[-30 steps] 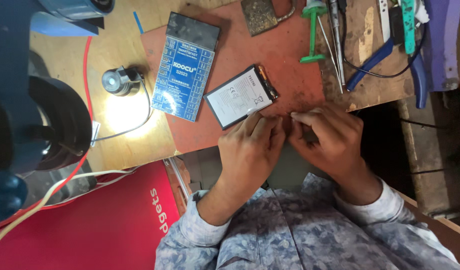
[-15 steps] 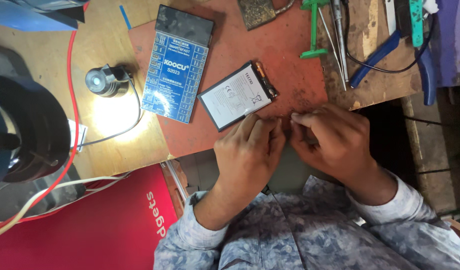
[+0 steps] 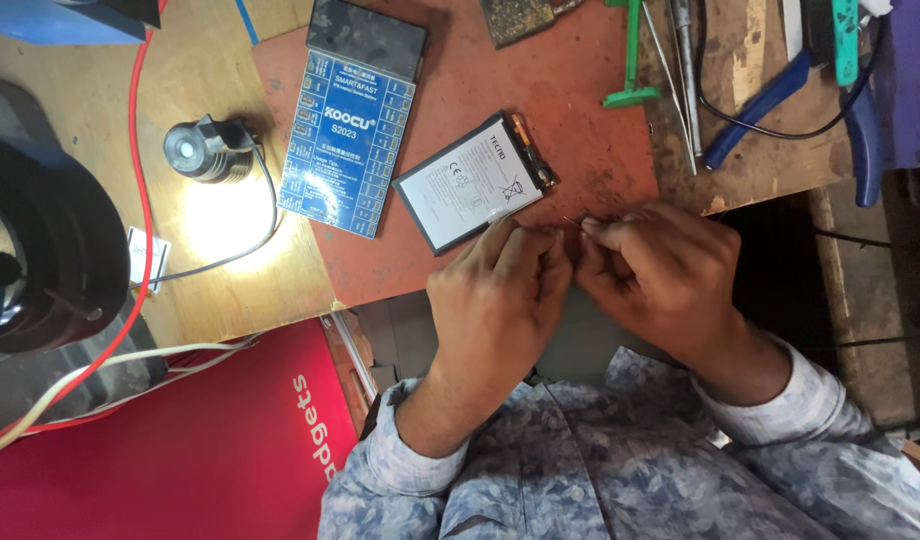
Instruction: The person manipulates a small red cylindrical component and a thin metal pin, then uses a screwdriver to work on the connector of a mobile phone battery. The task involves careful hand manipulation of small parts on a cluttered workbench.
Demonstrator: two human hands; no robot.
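Left hand: I see my left hand point(image 3: 500, 290) at the centre of the view, fingers curled and bunched at the tips; I cannot tell whether it pinches anything.
Right hand: my right hand point(image 3: 660, 275) sits just beside it at 3 o'clock, thumb and forefinger pinched on a thin wire point(image 3: 572, 221).
Wire: its short bare end sticks out between the two hands, just above the red mat point(image 3: 460, 75).
Battery: a flat phone battery point(image 3: 475, 182) with a white label lies on the mat at 11 o'clock from the left hand, close to the fingertips; contact unclear.
Board: a blue circuit board point(image 3: 355, 130) lies at 10 o'clock from the battery, slightly apart.
Lamp: a small lit lamp point(image 3: 195, 150) stands on the wooden bench point(image 3: 210, 260) at 9 o'clock from the board.
Tools: blue-handled pliers point(image 3: 860, 120) and a green tool point(image 3: 632, 60) lie at 1 o'clock, well apart from the hands.
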